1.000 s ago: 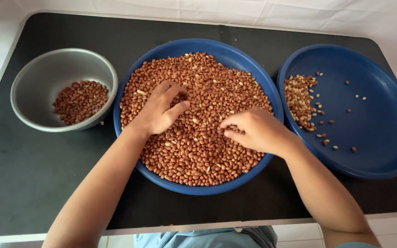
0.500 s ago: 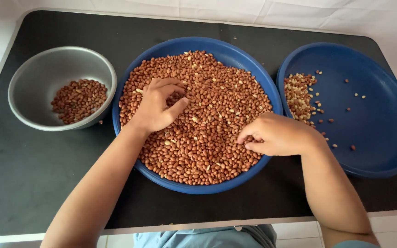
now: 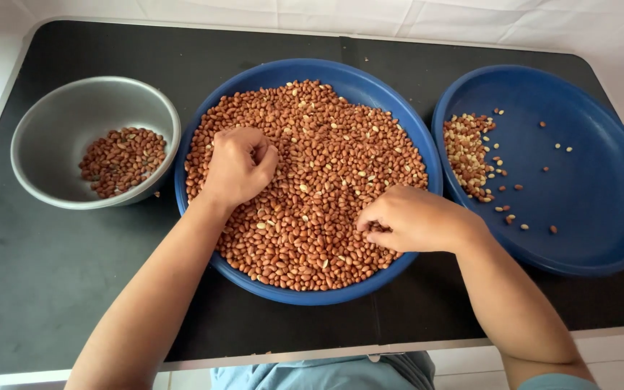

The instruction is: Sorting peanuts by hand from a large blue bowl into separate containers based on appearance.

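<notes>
Head view: left hand point(image 3: 238, 165), right hand point(image 3: 412, 219) curled closed atop peanuts point(image 3: 326, 166), contents hidden

A black table point(image 3: 52, 289) with a pale metal edge fills most of the view, its top scuffed with faint grey marks. A seam crosses it from back to front. Beyond the far edge lies crumpled white cloth point(image 3: 399, 22), perhaps a sheet. Pale floor tiles point(image 3: 615, 354) show at the near side. Light is soft and even.

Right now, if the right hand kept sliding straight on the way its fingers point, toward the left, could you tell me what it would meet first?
Only more peanuts: the right hand rests curled on the heap in the large blue basin, fingers pointing left. Further along that line probably comes the left forearm, though depth is hard to judge.
</notes>
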